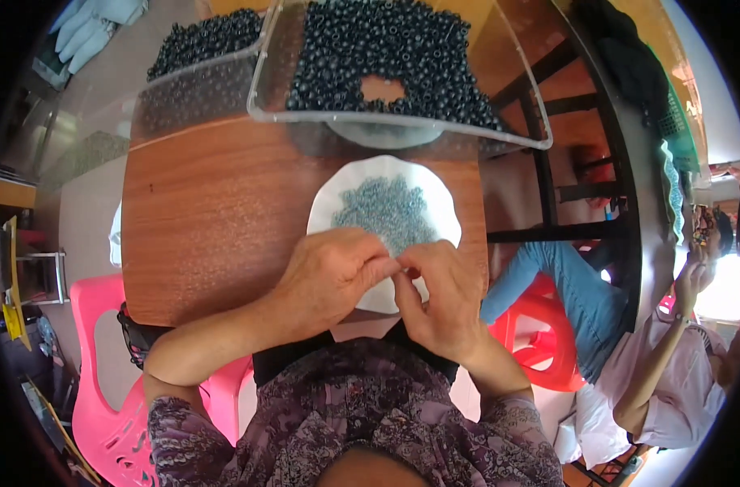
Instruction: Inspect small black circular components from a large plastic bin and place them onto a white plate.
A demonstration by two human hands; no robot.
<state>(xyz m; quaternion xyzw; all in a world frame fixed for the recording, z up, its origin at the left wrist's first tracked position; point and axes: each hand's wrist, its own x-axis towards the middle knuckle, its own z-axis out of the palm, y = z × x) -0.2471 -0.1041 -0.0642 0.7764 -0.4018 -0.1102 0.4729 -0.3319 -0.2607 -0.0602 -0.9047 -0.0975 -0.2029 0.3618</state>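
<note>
Both hands met over the near rim of a white dish (337, 188) of small grey-blue beads (386, 213) on a brown wooden table (215, 211). The left hand (331, 274) and right hand (440, 299) had fingertips pinched together, on what I cannot tell. Clear trays (500, 105) of dark beads (386, 49) stood beyond, a pink chair (102, 390) on the floor beside.

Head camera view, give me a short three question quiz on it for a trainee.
1. True or false: both hands meet over the near edge of the white dish.
2. What fills the clear tray? A) dark beads B) coins C) screws
3. The white dish holds a heap of small ____ beads.

Key: 1 true, left hand and right hand touch fingertips there; 2 A, dark beads; 3 grey-blue.
</note>
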